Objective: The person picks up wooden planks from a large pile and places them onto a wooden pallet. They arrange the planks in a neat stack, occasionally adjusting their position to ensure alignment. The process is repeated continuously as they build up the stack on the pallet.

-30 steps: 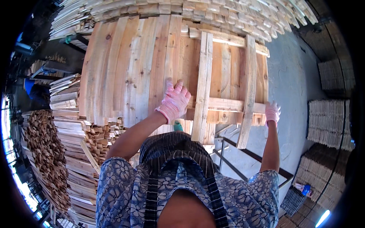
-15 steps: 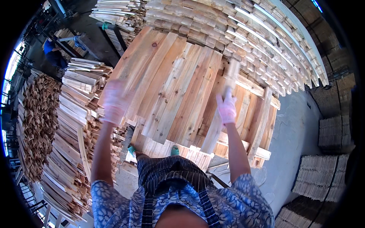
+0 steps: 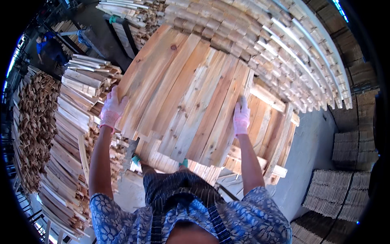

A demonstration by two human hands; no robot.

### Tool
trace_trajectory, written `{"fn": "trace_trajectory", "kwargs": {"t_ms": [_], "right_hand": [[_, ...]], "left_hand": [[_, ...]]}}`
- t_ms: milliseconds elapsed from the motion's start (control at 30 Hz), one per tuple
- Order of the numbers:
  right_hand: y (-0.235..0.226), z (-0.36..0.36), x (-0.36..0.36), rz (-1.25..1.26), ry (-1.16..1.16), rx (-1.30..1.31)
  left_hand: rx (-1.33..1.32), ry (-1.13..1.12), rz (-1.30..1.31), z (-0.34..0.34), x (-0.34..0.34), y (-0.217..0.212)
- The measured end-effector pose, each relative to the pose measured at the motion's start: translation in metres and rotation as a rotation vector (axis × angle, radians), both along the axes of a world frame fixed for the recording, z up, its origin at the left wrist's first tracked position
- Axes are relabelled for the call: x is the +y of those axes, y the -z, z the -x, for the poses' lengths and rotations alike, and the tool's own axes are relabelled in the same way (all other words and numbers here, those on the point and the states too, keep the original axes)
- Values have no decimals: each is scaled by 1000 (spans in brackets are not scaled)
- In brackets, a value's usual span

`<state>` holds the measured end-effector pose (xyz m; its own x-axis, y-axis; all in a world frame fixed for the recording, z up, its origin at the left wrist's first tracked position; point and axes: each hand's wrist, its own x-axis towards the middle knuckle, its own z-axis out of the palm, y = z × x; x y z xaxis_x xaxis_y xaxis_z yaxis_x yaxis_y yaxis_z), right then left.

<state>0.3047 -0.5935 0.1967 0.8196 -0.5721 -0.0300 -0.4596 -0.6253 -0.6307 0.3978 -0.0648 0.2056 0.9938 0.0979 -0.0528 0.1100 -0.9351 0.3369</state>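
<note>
I hold up a wide panel of pale wooden slats, tilted and raised in front of me. My left hand, in a pink and white glove, grips the panel's left edge. My right hand, gloved the same way, grips its right edge. Under the panel lies another wooden pallet frame on the floor, partly hidden by the lifted one.
Tall stacks of cut slats stand close on my left. A long pile of boards runs along the top and right. Bundles of slats sit at the lower right on grey concrete floor. A person in blue stands far left.
The slat panel has been lifted off the pallet and swung up and left. My left hand moved to its left edge, my right hand to its right edge.
</note>
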Motion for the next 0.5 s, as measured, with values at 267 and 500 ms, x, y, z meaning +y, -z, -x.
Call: {"fn": "trace_trajectory", "kwargs": {"t_ms": [267, 500], "right_hand": [[49, 5, -31, -74, -413, -175], [-29, -42, -51, 223, -350, 95]], "left_hand": [[-309, 28, 168, 25, -11, -31], [98, -86, 242, 23, -28, -72]]}}
